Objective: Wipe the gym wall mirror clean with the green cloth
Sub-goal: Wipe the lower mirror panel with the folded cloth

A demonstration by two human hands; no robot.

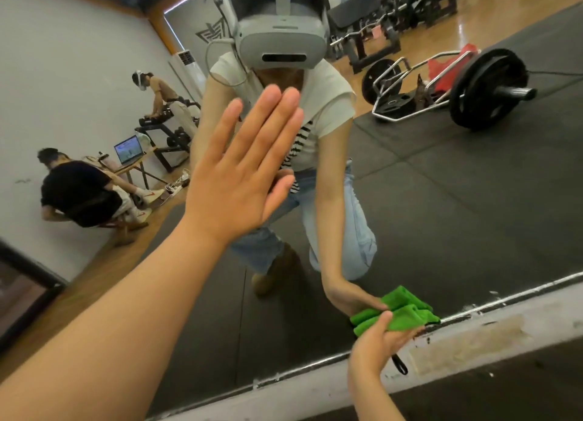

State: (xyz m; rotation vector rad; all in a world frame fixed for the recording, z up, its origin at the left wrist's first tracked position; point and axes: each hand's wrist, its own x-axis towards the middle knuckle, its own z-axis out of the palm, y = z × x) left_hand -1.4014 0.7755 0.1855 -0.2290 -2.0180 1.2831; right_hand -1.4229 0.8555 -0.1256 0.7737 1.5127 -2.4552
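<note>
At the mirror's (441,200) bottom edge, the green cloth (399,313) partly hides the fingers of the right hand (375,338), which pinches it, thumb above, fingers below; the left hand (239,168) lies flat on the glass, fingers straight.

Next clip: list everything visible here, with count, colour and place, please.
wall mirror: one, reflective, fills most of the view
green cloth: one, bright green, at mirror's lower edge
base ledge: one, white, scuffed, below mirror
strap loop: one, black, in front of the ledge
loaded trap bar: one, chrome with black plates, reflected upper right
laptop: one, open, reflected left
left hand: one, bare, flat against mirror, centre
right hand: one, bare, pinching the green cloth
</note>
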